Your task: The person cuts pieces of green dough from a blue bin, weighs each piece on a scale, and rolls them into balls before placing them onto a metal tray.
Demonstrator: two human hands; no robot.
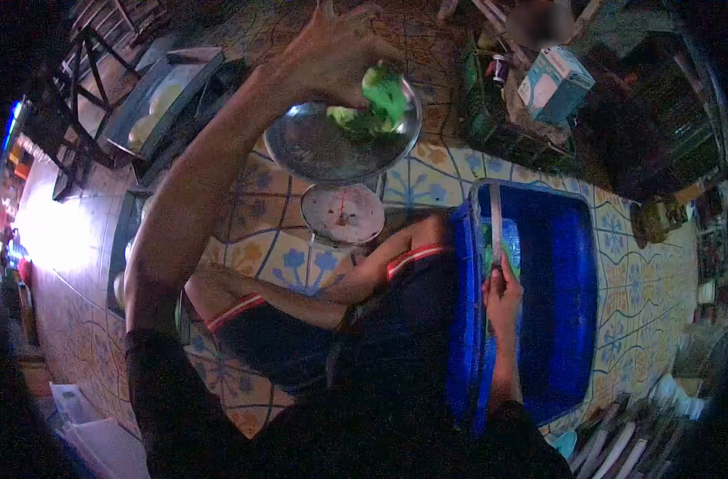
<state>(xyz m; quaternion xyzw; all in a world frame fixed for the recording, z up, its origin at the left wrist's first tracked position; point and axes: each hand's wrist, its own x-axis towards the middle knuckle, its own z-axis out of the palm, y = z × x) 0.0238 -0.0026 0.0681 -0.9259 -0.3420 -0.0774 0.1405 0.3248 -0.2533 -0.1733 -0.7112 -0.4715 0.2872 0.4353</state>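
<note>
My left hand reaches over a wide metal bowl, thumb and index finger around a bright green leafy vegetable; its other fingers are spread. More green pieces show below it, by the bowl's far right side. Just in front of the bowl is the round, stained face of a weighing scale. In my right hand is a knife, its blade pointing away from me over the left edge of a large blue tub. Behind the blade, a lighter blue container with something green shows partly.
Grey trays with pale round items stand at the left. A dark crate at the upper right bears a white and teal box. Patterned tiles cover the floor. Sticks lie at the lower right.
</note>
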